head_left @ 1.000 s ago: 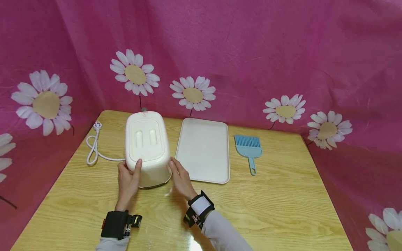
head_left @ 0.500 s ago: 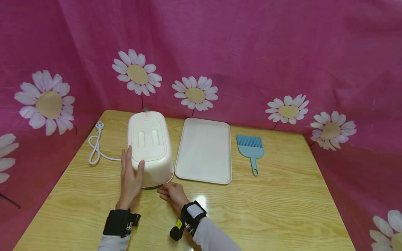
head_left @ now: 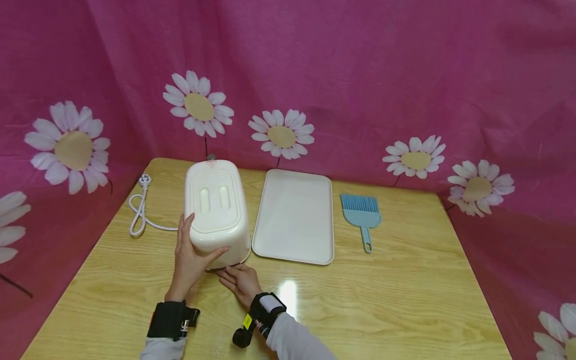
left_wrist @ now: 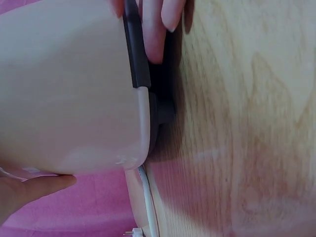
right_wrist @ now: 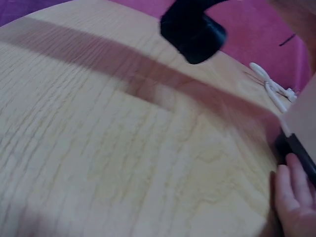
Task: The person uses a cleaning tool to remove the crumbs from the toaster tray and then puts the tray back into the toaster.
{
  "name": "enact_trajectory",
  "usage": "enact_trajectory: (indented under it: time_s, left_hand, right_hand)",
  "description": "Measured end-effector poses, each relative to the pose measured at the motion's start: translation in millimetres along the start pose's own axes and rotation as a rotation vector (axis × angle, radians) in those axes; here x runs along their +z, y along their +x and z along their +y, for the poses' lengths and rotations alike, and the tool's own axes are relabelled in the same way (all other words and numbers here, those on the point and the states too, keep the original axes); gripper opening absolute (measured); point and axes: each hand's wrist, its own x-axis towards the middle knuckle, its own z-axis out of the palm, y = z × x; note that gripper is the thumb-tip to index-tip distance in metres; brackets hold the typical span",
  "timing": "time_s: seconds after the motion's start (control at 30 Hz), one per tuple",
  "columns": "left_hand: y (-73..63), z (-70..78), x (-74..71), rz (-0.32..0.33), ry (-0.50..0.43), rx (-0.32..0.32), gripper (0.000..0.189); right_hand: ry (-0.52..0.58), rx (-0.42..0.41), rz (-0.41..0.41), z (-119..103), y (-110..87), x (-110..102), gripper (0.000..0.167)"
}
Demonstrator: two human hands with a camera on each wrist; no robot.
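Observation:
A cream toaster [head_left: 215,200] with a lid on its top stands at the table's left. My left hand [head_left: 189,260] holds its near left corner, fingers along the side and thumb across the front. Low on the front, my right hand [head_left: 243,281] is at a dark strip [left_wrist: 133,44] set into the base edge. In the left wrist view, right fingers [left_wrist: 154,39] reach beneath this strip, with another fingertip on the wall side. The right wrist view catches only part of that hand, beside the strip.
To the toaster's right lies a white tray [head_left: 294,217], and further right a blue brush [head_left: 362,217]. A white power cord [head_left: 139,212] with its plug lies on the left. Pink floral cloth [head_left: 337,75] hangs behind the wooden table [head_left: 382,300].
My right hand has moved from the toaster's right side down to the dark strip at the front base. The left thumb has shifted from the lid's edge across the front wall.

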Motion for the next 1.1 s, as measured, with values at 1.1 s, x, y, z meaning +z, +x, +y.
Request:
enact_trajectory:
  time_s: [1.1]
  left_hand:
    - [-0.3, -5.1, 2.8, 0.035, -0.040, 0.075, 0.106]
  right_hand:
    - [-0.063, -0.148, 0.110, 14, 4.7, 7, 0.005]
